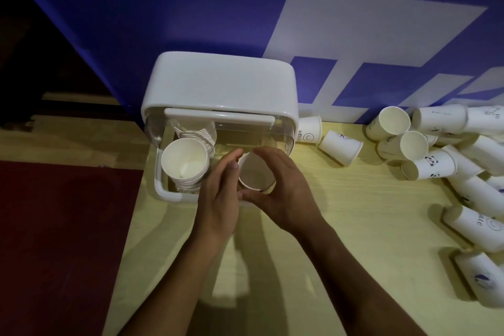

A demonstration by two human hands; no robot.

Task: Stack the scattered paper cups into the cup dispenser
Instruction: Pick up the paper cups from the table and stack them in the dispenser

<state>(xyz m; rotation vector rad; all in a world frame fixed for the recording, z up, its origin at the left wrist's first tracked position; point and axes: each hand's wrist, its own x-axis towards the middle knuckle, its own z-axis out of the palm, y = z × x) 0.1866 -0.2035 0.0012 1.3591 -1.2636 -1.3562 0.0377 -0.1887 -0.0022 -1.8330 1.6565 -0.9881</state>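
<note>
A white cup dispenser (218, 82) with its clear lid raised stands at the table's back left. Inside, on the left, a tall stack of paper cups (185, 161) leans toward me. Over the dispenser's right half, both hands hold one white paper cup (255, 174), mouth up. My left hand (221, 194) curls against its left side, and my right hand (283, 188) wraps round its right side and front rim. Many scattered paper cups (431, 163) lie on their sides at the right.
Two loose cups (341, 147) lie just right of the dispenser. A blue and white wall (354, 22) rises directly behind the pale wooden table (354, 240). A dark red floor (60, 240) drops off past the table's left edge.
</note>
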